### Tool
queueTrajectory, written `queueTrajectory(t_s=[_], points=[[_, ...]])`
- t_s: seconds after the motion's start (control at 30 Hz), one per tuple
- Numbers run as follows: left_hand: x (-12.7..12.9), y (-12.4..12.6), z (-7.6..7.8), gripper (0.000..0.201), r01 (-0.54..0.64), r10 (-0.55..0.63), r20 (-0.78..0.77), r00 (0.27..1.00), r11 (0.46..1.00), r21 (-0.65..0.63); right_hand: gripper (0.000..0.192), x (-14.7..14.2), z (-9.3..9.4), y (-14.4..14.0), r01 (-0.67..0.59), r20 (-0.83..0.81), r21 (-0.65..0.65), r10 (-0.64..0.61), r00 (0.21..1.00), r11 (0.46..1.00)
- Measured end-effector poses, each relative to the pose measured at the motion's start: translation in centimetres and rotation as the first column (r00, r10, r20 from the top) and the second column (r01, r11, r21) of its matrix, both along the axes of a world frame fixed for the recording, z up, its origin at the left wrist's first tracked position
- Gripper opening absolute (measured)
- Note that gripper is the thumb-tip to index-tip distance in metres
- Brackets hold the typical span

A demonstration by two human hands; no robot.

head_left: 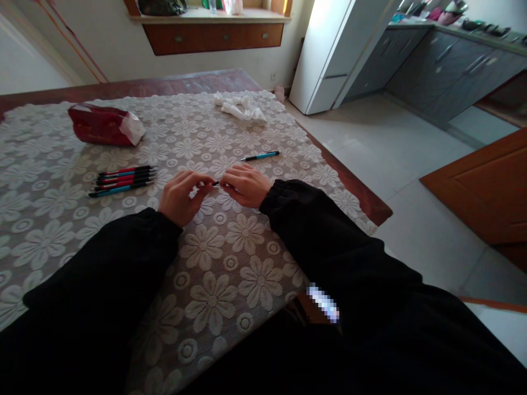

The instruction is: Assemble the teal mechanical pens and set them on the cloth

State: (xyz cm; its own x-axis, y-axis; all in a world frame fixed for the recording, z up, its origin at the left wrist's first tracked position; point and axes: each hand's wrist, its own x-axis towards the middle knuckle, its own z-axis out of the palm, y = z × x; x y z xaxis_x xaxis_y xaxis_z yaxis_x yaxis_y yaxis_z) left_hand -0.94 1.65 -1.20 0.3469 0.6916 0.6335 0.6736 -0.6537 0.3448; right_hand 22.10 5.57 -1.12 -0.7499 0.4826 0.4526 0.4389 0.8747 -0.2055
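My left hand (185, 195) and my right hand (246, 185) meet over the lace tablecloth, fingertips nearly touching. Both are closed in a pinch around a small black piece (215, 183) that shows between them; most of it is hidden by my fingers, so its kind is unclear. Just beyond my right hand lies a blue and black pen (261, 156). To the left of my left hand, several red, black and blue pens (123, 180) rest side by side in a row.
A dark red pouch (101, 125) with white paper or plastic at its end stands at the back left. Crumpled white plastic (242, 109) lies at the back. The lace tablecloth (212, 299) covers the wooden table (197, 82), whose edge runs along the right. Beyond stands a white fridge (321, 55).
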Motion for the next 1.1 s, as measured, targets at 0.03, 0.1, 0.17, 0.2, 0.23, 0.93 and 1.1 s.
queueTrajectory(t_s=[0.03,0.1,0.17,0.2,0.23,0.93,1.1], points=[[0.1,0.0,0.1,0.011,0.019,-0.019,0.019,1.0,1.0,0.024,0.025,0.0,-0.1,0.0,-0.012,-0.02,-0.027,0.012,1.0,1.0],[0.2,-0.1,0.2,0.008,0.057,-0.062,0.06,0.996,0.995,0.075,0.022,-0.1,-0.2,0.1,-0.042,-0.068,-0.08,0.037,0.997,0.996],[0.4,-0.2,0.3,0.009,0.093,-0.106,0.096,0.99,0.987,0.128,0.021,-0.1,-0.3,0.3,-0.082,-0.112,-0.128,0.068,0.991,0.988],[0.5,-0.3,0.4,0.011,0.108,-0.124,0.108,0.986,0.983,0.145,0.02,-0.1,-0.4,0.3,-0.103,-0.132,-0.15,0.084,0.988,0.983],[0.5,-0.3,0.3,0.015,0.125,-0.144,0.118,0.983,0.98,0.157,0.02,-0.1,-0.4,0.4,-0.122,-0.151,-0.168,0.097,0.984,0.978],[-0.2,0.6,-0.7,0.029,-0.105,0.064,-0.204,0.977,0.974,-0.2,0.018,0.4,-0.4,0.9,-0.035,-0.133,-0.19,0.009,0.991,0.981],[-0.2,0.6,-0.5,0.022,-0.205,0.182,-0.136,0.974,0.961,-0.183,0.017,0.7,-0.4,1.1,0.021,-0.096,-0.182,-0.039,0.995,0.983]])
